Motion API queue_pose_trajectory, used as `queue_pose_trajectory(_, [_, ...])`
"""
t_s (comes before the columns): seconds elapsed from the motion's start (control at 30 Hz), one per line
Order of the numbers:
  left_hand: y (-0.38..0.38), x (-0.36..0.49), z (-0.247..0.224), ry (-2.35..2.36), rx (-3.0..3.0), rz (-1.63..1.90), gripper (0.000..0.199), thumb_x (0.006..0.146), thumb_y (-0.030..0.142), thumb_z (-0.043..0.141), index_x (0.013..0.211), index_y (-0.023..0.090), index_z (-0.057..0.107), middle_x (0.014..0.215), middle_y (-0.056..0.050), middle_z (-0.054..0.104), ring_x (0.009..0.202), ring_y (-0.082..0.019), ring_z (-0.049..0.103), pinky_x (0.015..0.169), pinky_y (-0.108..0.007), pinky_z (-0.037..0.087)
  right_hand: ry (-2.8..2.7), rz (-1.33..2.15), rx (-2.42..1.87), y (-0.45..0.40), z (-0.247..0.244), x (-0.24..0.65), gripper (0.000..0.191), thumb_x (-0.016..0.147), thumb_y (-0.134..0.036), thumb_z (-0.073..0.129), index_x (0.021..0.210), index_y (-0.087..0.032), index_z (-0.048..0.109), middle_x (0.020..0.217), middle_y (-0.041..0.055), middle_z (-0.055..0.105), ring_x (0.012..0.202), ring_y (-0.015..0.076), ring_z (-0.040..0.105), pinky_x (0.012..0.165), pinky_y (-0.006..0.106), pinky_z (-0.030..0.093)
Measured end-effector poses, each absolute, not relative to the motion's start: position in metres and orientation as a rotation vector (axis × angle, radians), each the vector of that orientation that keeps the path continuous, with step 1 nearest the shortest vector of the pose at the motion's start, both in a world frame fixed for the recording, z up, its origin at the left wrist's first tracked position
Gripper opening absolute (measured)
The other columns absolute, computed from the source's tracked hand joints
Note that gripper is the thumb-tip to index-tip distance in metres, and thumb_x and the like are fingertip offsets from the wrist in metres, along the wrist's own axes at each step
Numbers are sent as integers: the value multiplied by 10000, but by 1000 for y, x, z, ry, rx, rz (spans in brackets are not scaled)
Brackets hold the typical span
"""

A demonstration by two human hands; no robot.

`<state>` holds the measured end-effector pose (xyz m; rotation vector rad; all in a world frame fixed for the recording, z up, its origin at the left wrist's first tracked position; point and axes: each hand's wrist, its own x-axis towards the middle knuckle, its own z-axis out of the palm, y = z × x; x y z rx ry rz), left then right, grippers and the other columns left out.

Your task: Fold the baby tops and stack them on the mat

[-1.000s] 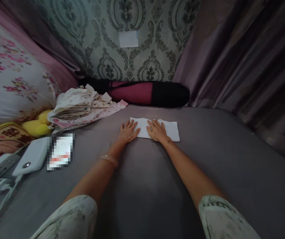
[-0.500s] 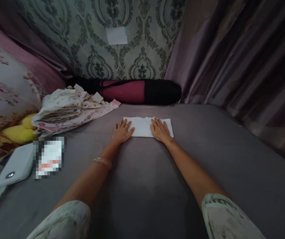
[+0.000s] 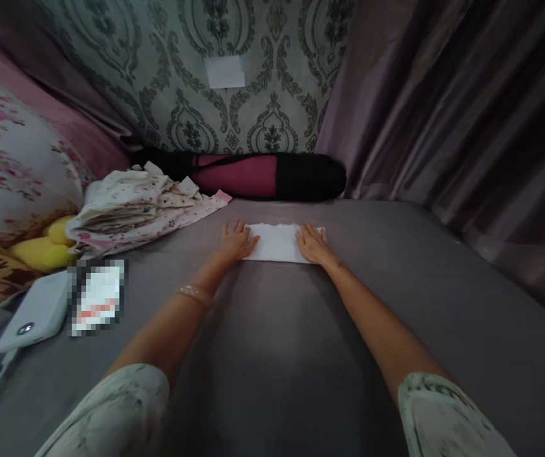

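A white folded cloth (image 3: pixel 276 244) lies flat as a long strip across the grey sheet (image 3: pixel 282 330). My left hand (image 3: pixel 238 242) rests on its left end, fingers spread and pointing away from me; that end is covered by the hand. Over the right end lies my right hand (image 3: pixel 312 243), palm down, its fingers somewhat apart. Neither hand grips the cloth; both press on it from above. The cloth's far edge looks slightly uneven between the hands.
Folded patterned clothes (image 3: pixel 134 206) are piled at the left, beside a yellow plush toy (image 3: pixel 46 247). Nearer are a white power bank (image 3: pixel 37 311) with a cable and a blurred-out packet (image 3: pixel 96 298). A black and dark pink bag (image 3: pixel 238 176) lies along the wall; curtains (image 3: pixel 419 114) hang right.
My right hand has slid slightly right towards the end of the cloth. My left hand has shifted a little forward, its fingers still spread. The cloth has hardly moved.
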<state>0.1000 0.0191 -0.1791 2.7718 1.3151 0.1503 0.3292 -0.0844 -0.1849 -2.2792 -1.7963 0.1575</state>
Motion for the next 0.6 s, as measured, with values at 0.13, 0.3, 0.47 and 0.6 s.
queue_pose_trajectory(0.13, [24,115,-184,1174,2856,194,598,979,454,219,1429,104,399,1537,-146,324,1445,-276,221,1176,-477,141,-1857,32,-2284,-88,-193,341,586,987,-393,211,1460,-73,343,1553,160,269,1448,263,181,1173,470,101])
queue_pose_trajectory(0.3, [31,121,-203,1237,2765,124,625,987,476,157,1486,131,305,1554,-118,294,1450,-265,207,1177,-467,147,-1882,53,-2251,-87,-209,348,600,990,-407,172,1466,-80,332,1547,148,291,1443,267,194,1173,465,124])
queue_pose_trajectory(0.47, [33,118,-206,1235,2728,177,605,982,485,213,1476,155,331,1545,-113,317,1443,-264,231,1172,-469,154,-1898,71,-2247,-85,-210,351,590,990,-407,199,1460,-83,348,1538,150,310,1435,285,217,1166,488,145])
queue_pose_trajectory(0.6, [43,115,-196,1139,2733,248,479,982,373,290,1389,192,466,1450,-92,477,1352,-233,404,1136,-428,247,-1962,98,-2205,-78,-198,363,488,997,-341,260,1378,-141,489,1460,123,450,1360,265,372,1138,451,232])
